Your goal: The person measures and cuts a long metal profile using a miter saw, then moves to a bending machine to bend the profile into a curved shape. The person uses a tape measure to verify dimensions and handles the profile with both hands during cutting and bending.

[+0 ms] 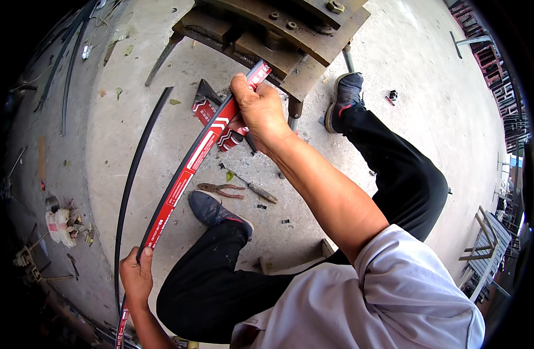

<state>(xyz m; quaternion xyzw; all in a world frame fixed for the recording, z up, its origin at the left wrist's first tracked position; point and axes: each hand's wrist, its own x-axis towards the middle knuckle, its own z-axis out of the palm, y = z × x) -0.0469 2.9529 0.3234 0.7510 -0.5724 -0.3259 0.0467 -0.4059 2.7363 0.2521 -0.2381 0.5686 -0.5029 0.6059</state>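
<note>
Both my hands hold a long, narrow dark profile strip (182,180) with red-and-white printed film along its face. My right hand (258,110) is closed round it near its upper end, the thumb lying along the top. Farther down, my left hand (137,274) grips the same strip, which runs on past it toward the lower edge. The strip's far end meets the front of a heavy, rust-brown metal press (296,43) on legs; whether it sits in a slot there is unclear. Under my right hand lie offcuts (205,110) with red film.
On the concrete floor, pliers (221,190) and a screwdriver (260,192) lie beside my left shoe (214,210). A second dark strip (131,168) runs left of the held one. More bars (72,75) lie far left; a metal frame (489,247) stands at the right.
</note>
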